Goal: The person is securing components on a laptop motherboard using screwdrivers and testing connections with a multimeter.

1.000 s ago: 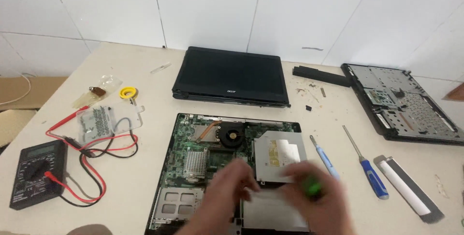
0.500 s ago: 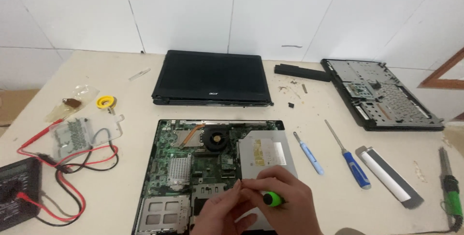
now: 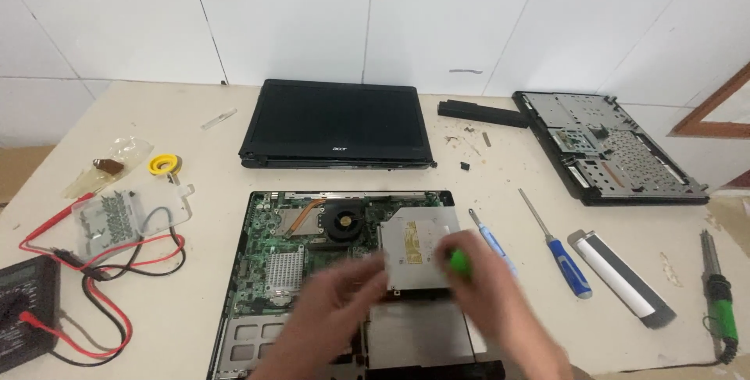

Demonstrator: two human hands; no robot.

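Green-handled screwdriver in right hand (blurred), over metal optical drive.

Hands over opened laptop base

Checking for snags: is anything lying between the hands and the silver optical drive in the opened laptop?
Nothing visible does: the left hand and right hand, gripping a green-handled tool, already overlap the silver optical drive.

Under my hands, the optical drive is brushed bare metal; the screwdriver handle I grip is glossy green plastic; the tabletop is matt cream laminate.
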